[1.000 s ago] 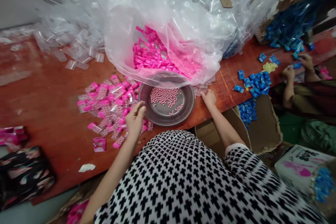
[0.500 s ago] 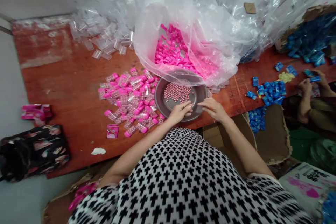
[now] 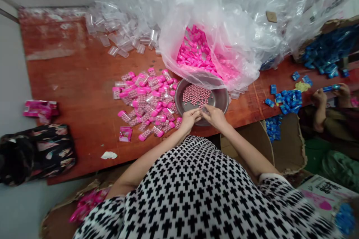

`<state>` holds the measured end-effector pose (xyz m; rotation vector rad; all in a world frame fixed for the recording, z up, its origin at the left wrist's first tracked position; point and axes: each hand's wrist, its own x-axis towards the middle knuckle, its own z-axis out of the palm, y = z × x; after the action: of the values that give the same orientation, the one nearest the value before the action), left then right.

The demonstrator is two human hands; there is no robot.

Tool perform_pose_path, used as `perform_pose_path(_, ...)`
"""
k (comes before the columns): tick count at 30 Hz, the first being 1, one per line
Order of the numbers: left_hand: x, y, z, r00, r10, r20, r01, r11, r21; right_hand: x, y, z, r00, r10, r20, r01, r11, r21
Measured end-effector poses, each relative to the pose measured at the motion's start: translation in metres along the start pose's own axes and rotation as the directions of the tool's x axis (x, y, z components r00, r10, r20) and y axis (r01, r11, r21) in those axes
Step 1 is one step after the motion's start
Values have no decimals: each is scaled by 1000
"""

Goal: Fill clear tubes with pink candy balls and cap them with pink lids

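Observation:
My left hand (image 3: 190, 120) and my right hand (image 3: 215, 116) meet over the near rim of a grey metal bowl (image 3: 225, 101). Their fingertips are pinched together around something small that my fingers hide. Inside the bowl lies a heap of small round pink beads (image 3: 195, 94). To the left of the bowl, clear tubes with pink caps (image 3: 153, 99), filled with similar beads, are piled on the table. Behind it, an open clear plastic bag (image 3: 168, 54) holds many loose pink caps (image 3: 193, 54) and overhangs the bowl's far rim.
Empty clear tubes (image 3: 123, 41) lie at the back left of the red-brown table (image 3: 70, 82). A pink packet (image 3: 125, 133) and a floral black bag (image 3: 56, 149) are at left. On the right, blue packets (image 3: 288, 101) are heaped near another person's hands (image 3: 321, 97).
My right hand has moved left, bringing its fingertips against those of my left hand. The view has shifted slightly, so the bowl and table appear further right.

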<state>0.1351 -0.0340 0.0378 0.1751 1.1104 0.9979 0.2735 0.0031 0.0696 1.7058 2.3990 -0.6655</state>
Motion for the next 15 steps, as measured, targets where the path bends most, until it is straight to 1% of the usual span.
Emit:
perform_pose_path(2,-1,5,-7,999,14,40,-17,998,52,17,10,0,997,51,64,-40,986,-160)
perform_pose_path(4,-4,11,-18,997,45,61,-51,994,101,36,21,6,988,127,91,-92,946,-311)
perform_pose_path(6,-8,18,-33,997,65,50,-70,990,126,52,30,17,981,162,107,-110,917,-383)
perform_pose_path(8,-13,23,-51,997,72,7,-72,990,122,65,31,30,982,141,123,-84,919,-384)
perform_pose_path(10,-19,27,-69,996,80,-49,-74,991,110,77,23,42,986,92,140,-37,933,-358)
perform_pose_path(13,-26,32,-90,987,104,-119,-92,991,98,95,-1,55,987,-16,158,63,953,-298)
perform_pose_path(15,-29,35,-98,982,120,-149,-107,990,96,108,-19,61,983,-87,160,125,961,-246)
